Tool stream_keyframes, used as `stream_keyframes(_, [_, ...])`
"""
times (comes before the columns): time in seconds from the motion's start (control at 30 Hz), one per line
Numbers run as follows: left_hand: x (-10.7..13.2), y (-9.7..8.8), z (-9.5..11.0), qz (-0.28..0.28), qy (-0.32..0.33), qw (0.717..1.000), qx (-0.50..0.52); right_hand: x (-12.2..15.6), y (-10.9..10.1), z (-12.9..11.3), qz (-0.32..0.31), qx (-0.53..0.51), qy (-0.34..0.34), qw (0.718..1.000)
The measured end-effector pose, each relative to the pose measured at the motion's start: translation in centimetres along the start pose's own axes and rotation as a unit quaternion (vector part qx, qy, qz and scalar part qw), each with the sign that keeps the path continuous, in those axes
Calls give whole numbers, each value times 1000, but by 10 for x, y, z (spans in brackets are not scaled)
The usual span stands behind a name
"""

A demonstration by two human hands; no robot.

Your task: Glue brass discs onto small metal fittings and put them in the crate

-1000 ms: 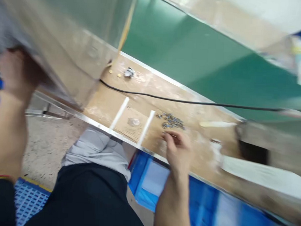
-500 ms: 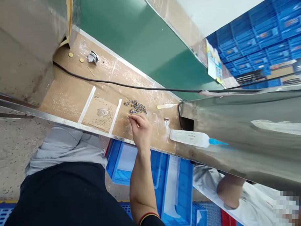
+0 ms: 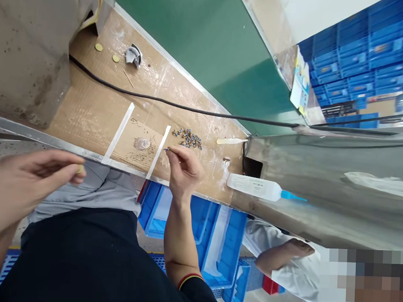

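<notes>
My right hand (image 3: pixel 185 170) hovers over the brown tabletop with thumb and forefinger pinched. At their tips is a tiny dark piece with a blue tint (image 3: pixel 166 149). Just beyond lies a pile of small shiny metal pieces (image 3: pixel 191 138), some bluish, some gold. My left hand (image 3: pixel 43 176), partly blurred, is raised at the lower left, off the table edge, its fingers closed together. A pale yellow spot shows at the thumb tip; what it is I cannot make out. Between two white tape strips (image 3: pixel 119 132) sit a small clear blob (image 3: pixel 142 143) and many tiny specks.
A black cable (image 3: pixel 157 100) crosses the bench. A white bottle with a blue nozzle (image 3: pixel 255 187) and a pale stick-like tool (image 3: pixel 231 141) lie to the right. Yellow discs (image 3: pixel 115 58) are at the back left. Blue bins (image 3: pixel 229 257) stand below; another person's arm (image 3: pixel 280 257) is at lower right.
My left hand has come into view at the lower left. My right hand has shifted slightly left, and the blue-tinted piece now shows at its fingertips. The view has tilted a little.
</notes>
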State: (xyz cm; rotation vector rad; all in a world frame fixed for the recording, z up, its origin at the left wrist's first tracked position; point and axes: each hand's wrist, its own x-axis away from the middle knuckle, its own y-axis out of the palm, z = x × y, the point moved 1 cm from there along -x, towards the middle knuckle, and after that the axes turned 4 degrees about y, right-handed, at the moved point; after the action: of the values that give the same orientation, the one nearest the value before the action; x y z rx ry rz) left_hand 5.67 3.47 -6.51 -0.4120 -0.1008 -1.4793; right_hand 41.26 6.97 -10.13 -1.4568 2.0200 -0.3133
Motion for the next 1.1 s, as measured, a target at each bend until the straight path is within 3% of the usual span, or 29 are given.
stream_keyframes(0.13, [-26,55,-11,-39,16,995,92,-4,20,-15,-7,-3,-66,998])
stream_keyframes(0.23, [-36,73,-21,-30,45,993,108,-3,26,-17,-26,28,-74,997])
stream_keyframes(0.43, [-38,74,-30,-25,49,992,111,1,30,-13,-47,50,-75,995])
stream_keyframes(1.1, [-37,72,-30,-32,58,991,113,3,24,-10,-63,73,-121,988])
